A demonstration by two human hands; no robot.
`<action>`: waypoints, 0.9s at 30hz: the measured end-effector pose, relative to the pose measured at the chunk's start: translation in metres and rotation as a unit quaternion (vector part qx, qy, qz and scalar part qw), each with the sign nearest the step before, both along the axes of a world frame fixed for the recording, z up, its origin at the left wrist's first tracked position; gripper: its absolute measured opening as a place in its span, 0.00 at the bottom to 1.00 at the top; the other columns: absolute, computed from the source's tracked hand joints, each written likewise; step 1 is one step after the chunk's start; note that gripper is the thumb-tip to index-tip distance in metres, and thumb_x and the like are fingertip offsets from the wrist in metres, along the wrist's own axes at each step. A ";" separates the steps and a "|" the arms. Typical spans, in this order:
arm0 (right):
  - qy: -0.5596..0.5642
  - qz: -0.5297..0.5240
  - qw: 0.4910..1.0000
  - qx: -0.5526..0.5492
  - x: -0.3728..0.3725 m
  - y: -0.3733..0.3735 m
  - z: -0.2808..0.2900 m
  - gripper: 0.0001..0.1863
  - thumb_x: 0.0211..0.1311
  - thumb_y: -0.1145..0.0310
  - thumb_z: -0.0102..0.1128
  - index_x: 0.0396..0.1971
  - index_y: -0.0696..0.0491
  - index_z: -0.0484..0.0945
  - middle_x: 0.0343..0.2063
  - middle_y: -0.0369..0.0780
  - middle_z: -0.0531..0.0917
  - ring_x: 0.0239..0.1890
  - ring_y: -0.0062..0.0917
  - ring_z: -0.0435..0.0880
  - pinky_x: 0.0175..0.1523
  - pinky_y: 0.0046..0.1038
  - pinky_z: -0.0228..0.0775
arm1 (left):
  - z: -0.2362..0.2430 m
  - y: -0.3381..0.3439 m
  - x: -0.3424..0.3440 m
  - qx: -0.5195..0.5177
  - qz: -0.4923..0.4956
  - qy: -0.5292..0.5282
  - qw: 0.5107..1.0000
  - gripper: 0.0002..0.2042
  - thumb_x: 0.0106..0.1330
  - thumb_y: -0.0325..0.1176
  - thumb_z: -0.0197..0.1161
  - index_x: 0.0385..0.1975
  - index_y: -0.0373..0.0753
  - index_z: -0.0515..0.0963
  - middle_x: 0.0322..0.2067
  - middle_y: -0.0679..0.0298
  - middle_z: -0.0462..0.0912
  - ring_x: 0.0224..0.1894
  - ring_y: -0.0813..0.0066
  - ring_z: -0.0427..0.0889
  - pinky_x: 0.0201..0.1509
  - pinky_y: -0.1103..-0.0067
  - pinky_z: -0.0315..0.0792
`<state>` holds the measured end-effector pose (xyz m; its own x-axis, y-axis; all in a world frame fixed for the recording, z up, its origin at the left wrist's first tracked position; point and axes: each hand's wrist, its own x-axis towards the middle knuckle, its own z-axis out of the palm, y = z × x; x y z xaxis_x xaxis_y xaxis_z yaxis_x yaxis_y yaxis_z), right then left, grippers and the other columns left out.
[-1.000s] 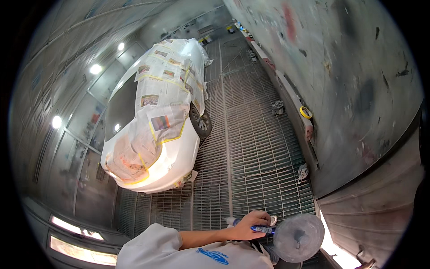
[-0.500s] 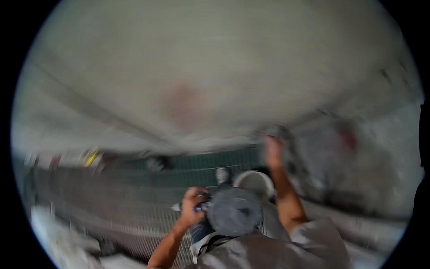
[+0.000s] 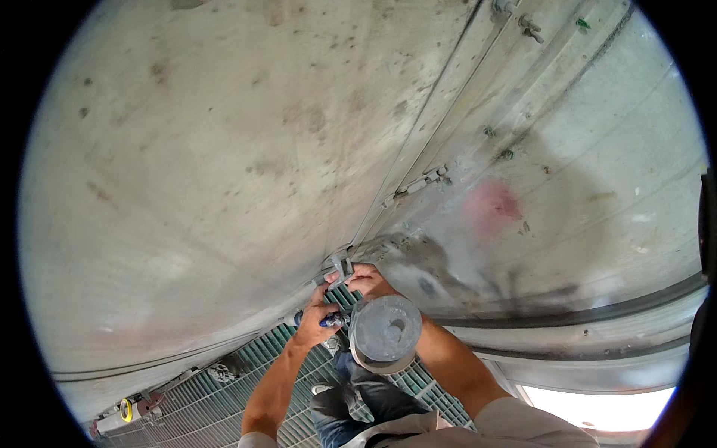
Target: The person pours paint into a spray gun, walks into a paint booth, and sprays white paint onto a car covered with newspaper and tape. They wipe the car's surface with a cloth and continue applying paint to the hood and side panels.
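Observation:
My left hand (image 3: pixel 317 317) is wrapped round a spray gun (image 3: pixel 334 319) with blue parts, its upper fingers reaching to a grey metal fitting (image 3: pixel 340 265) low in the corner of the wall. My right hand (image 3: pixel 367 280) has its fingers bent at that fitting, just right of the left hand; what exactly it grips is partly hidden. The gun's round grey cup (image 3: pixel 385 336) sits over my right forearm and hides part of it, with a pale round rim showing beneath it.
A stained booth wall (image 3: pixel 224 149) rises ahead and meets a second panel (image 3: pixel 582 224) at right. Below are floor grating (image 3: pixel 254 358) and my legs. A yellow tape roll (image 3: pixel 126 411) lies on a ledge at lower left; a bright opening (image 3: pixel 597 403) shows at lower right.
My view has swung from the paper-covered car to the wall's corner. My right hand has come in beside the left at the metal fitting, and the spray gun has moved there too.

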<state>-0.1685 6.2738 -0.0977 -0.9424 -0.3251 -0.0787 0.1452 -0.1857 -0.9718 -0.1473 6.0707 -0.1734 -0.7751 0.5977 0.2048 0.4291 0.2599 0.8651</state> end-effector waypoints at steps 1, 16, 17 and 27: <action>0.046 -0.015 0.999 0.013 0.000 0.008 -0.013 0.19 0.53 0.78 0.53 0.46 0.60 0.80 0.37 0.38 0.85 0.38 0.20 0.82 0.46 0.24 0.74 | 0.001 0.002 0.000 -0.005 0.004 -0.001 1.000 0.12 0.41 0.27 0.71 0.26 0.31 0.79 0.59 0.40 0.63 0.62 0.41 0.64 0.63 0.64 0.62; 0.252 -0.288 0.756 0.531 -0.010 0.088 0.195 0.10 0.53 0.77 0.54 0.36 0.55 0.79 0.25 0.43 0.83 0.26 0.35 0.82 0.35 0.31 0.73 | 0.007 0.014 -0.051 -0.044 0.045 0.061 0.996 0.21 0.40 0.28 0.72 0.38 0.35 0.79 0.49 0.43 0.68 0.53 0.46 0.71 0.57 0.62 0.68; 0.216 -0.310 0.771 0.514 -0.015 0.091 0.187 0.10 0.54 0.76 0.56 0.37 0.56 0.79 0.28 0.43 0.84 0.28 0.34 0.83 0.37 0.31 0.73 | 0.014 0.008 -0.067 0.017 0.064 -0.112 0.992 0.30 0.42 0.26 0.70 0.49 0.36 0.68 0.45 0.46 0.72 0.51 0.49 0.74 0.54 0.64 0.70; 0.004 -0.289 0.907 0.305 0.020 0.157 0.175 0.08 0.58 0.80 0.52 0.35 0.57 0.79 0.25 0.37 0.81 0.25 0.20 0.79 0.30 0.23 0.71 | 0.006 -0.007 -0.126 0.045 0.066 0.024 0.996 0.08 0.41 0.23 0.67 0.24 0.37 0.79 0.42 0.49 0.71 0.48 0.51 0.70 0.53 0.65 0.67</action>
<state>-0.1489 6.4311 0.0772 -0.9432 0.3248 -0.0697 0.1867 0.3450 -0.9199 -0.2735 6.0641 -0.1674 -0.8340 0.4681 0.2920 0.4374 0.2385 0.8671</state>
